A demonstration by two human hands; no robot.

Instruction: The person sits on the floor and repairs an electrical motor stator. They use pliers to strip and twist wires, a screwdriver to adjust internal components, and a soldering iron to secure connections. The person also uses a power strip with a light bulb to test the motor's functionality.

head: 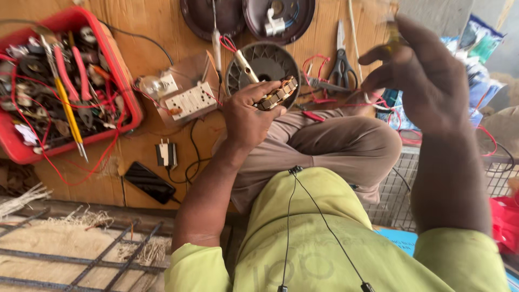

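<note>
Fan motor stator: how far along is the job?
Done: the housing halves lie apart on the board. In hand: the left hand grips the wound stator; the right hand is raised, blurred. Left: the ribbed cover lies unfitted, and the red wires lie loose.

Wooden board, worn plywood, serving as work surface. Metal grating, dark bars, lower left, with frayed fibres caught on it. Wire mesh, grey, at right. Blue sheet beneath mesh edge. Daylight, soft, even; no hard shadows.
</note>
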